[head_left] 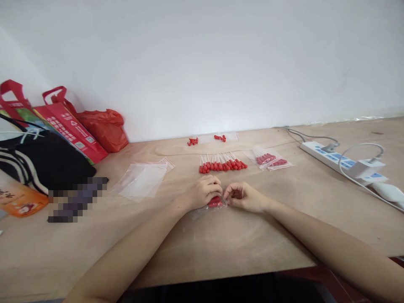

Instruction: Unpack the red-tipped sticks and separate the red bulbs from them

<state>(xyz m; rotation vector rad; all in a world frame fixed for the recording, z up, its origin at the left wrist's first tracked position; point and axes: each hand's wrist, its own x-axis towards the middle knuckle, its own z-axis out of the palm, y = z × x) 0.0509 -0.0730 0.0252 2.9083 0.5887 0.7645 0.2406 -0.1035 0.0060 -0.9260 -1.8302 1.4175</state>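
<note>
Both hands meet over a small clear zip bag point(215, 203) with red-tipped pieces inside, lying on the wooden table point(240, 240). My left hand point(203, 192) is closed on the bag's left part. My right hand point(243, 196) pinches the bag's right edge with curled fingers. Just beyond the hands lies a row of several red-tipped clear sticks point(222, 163). To the right of that row are filled small bags point(270, 160). A stack of empty zip bags point(143, 179) lies to the left.
Loose red pieces point(192, 141) and more bags lie near the wall. A white power strip point(342, 162) with cables runs along the right. Red shopping bags point(71, 126), a black striped bag point(34, 162) and an orange packet point(19, 198) crowd the left.
</note>
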